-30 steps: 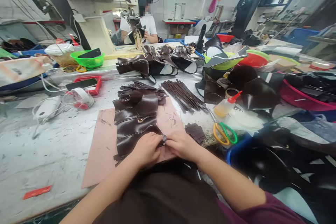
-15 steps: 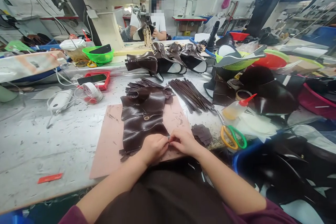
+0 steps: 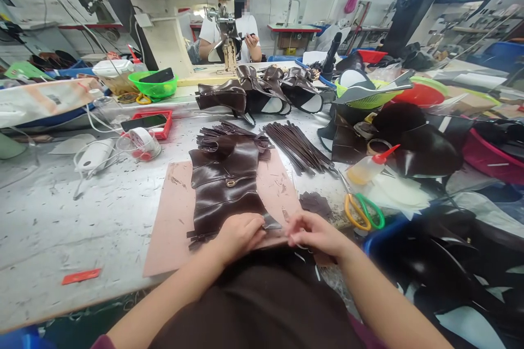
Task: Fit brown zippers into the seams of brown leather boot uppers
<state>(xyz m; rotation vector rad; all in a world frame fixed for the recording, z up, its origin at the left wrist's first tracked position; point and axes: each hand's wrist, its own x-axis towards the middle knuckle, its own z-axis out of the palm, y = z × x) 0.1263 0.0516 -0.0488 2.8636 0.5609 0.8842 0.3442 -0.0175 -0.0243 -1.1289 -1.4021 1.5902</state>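
Observation:
A dark brown leather boot upper [image 3: 227,204] with a small gold buckle lies on a pinkish board [image 3: 164,240]. My left hand [image 3: 241,233] is closed at the near right corner of the upper, gripping its edge; the fingertips are partly hidden. A pale-edged tip of the leather sticks out to the right of these fingers. My right hand [image 3: 313,233] is apart from the upper, its fingers bent toward the thumb; what they hold, if anything, is too small to make out. Dark cut pieces [image 3: 315,204] lie in a small pile just beyond my right hand.
Brown strips [image 3: 297,144] lie behind the board. Scissors [image 3: 362,211] and a red-tipped glue bottle [image 3: 368,166] are at right. Several boot uppers [image 3: 266,92] stand at the back. A red strip [image 3: 81,276] lies front left. A person [image 3: 249,43] sits behind a sewing machine.
My right hand has come away from my left hand, moving right. The near right corner of the upper now shows between them. The person opposite has raised a hand.

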